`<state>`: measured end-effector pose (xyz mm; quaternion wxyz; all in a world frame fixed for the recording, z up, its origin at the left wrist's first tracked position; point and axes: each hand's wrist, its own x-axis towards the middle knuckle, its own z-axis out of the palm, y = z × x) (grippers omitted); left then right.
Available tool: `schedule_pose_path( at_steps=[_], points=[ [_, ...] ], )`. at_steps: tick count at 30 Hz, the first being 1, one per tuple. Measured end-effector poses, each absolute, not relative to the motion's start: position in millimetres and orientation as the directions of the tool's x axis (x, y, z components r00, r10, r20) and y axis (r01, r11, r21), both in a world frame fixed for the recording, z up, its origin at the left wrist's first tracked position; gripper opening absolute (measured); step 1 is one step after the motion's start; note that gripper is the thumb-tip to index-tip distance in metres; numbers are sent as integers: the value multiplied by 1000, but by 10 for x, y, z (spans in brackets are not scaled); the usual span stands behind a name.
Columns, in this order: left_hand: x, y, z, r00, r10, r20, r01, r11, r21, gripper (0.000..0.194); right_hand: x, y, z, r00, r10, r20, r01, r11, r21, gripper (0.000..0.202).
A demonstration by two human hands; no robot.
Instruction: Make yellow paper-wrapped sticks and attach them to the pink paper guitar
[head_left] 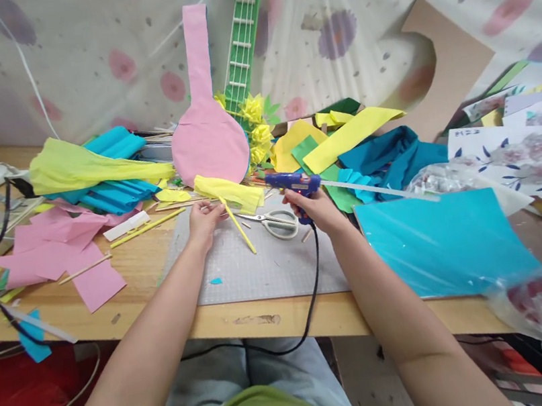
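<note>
My right hand (315,208) is wrapped round the handle of a blue hot glue gun (293,182). Its nozzle points left, and a long translucent glue stick (375,189) juts from its back. With its fingers pinched, my left hand (206,221) holds a thin yellow paper-wrapped stick (238,227) by its upper end; the fingertips are partly hidden. Just behind that stick lies a strip of yellow crepe paper (231,192). White-handled scissors (279,223) rest on the grey cutting mat (271,274) between my hands.
A pink banjo-shaped cutout (209,141) leans at the back beside a green stringed neck (242,44) with yellow paper flowers. Pink paper scraps (57,241) lie left, a blue sheet (444,241) right. The gun's black cord (318,270) hangs over the table edge.
</note>
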<state>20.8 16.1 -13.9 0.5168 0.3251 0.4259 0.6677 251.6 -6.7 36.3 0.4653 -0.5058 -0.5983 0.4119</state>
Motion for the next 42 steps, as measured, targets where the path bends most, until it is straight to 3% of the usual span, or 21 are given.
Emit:
schedule_pose_path(
  at_steps=[6, 10, 17, 42],
  points=[
    [146, 132, -83, -151, 984, -91, -397, 24, 918, 43, 2118, -56, 264, -46, 994, 96, 399, 106, -911, 43],
    [122, 96, -26, -110, 981, -161, -371, 109, 922, 41, 2074, -128, 182, -110, 990, 92, 431, 131, -893, 41],
    [148, 16, 1, -103, 984, -144, -241, 116, 964, 42, 2124, -179, 185, -97, 991, 90, 525, 128, -841, 41],
    [153, 24, -46, -127, 984, -125, -204, 98, 974, 45, 2156, -178, 204, -156, 984, 83, 543, 155, -825, 42]
  ],
)
